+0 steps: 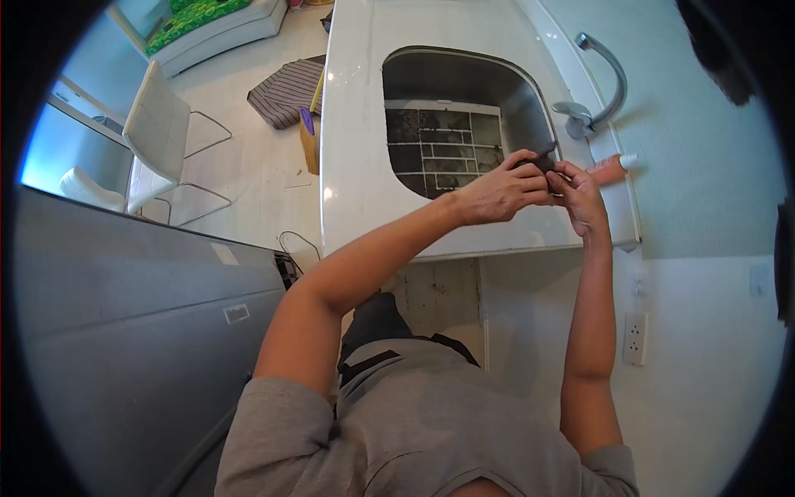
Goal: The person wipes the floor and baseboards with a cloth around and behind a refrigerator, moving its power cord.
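Over the front right corner of the sink (pixel 530 108), both hands meet at a small dark object (pixel 543 162) whose kind I cannot make out. My left hand (pixel 503 192) has its fingers curled around it from the left. With thumb and fingers pinched, my right hand (pixel 582 197) grips its right side. Inside the steel basin lies a white-framed rectangular grid panel (pixel 464 157) with dark, wet-looking patches. An orange tube (pixel 609 169) with a white cap lies beside my right hand.
A chrome faucet (pixel 609 99) rises right of the basin from the white countertop (pixel 356 124). A grey appliance surface (pixel 166 306) is close on my left. Farther off stand a white chair (pixel 157 124) and a broom (pixel 309 145). A socket (pixel 635 340) is on the wall.
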`<state>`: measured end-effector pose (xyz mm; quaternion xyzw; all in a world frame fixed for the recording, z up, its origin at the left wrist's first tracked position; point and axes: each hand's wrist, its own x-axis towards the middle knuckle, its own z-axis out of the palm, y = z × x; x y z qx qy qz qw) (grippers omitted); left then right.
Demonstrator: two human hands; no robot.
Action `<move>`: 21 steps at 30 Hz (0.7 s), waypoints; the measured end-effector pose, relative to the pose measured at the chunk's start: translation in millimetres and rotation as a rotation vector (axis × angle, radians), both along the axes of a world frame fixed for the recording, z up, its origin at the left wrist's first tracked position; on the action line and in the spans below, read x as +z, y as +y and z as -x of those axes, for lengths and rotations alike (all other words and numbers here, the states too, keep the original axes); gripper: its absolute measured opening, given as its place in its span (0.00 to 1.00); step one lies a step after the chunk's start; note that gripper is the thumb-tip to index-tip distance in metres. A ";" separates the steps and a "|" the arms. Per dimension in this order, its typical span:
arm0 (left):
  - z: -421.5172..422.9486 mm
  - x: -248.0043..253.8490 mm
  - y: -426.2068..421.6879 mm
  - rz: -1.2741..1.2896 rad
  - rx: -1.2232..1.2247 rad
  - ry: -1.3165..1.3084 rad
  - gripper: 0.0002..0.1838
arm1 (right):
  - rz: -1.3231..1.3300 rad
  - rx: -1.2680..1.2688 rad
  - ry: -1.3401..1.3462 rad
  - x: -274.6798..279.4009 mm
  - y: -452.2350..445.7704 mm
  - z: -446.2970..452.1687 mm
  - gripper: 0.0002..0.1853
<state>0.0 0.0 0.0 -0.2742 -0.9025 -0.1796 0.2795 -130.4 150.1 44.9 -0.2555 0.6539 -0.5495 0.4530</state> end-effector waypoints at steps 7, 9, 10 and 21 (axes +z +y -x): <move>-17.8 6.8 57.3 -0.752 0.385 0.069 0.24 | 0.227 -0.709 0.409 -3.1 108.4 -34.3 0.09; -26.3 0.8 51.4 -0.745 0.447 -0.046 0.21 | 0.430 -0.825 0.245 11.4 137.4 -51.7 0.09; -30.9 -4.8 52.9 -0.685 0.481 -0.132 0.22 | 0.469 -0.788 0.285 11.6 150.9 -56.6 0.08; -62.1 -58.7 81.5 -0.180 0.620 -0.302 0.27 | 0.630 -1.237 0.311 20.6 236.9 -127.3 0.08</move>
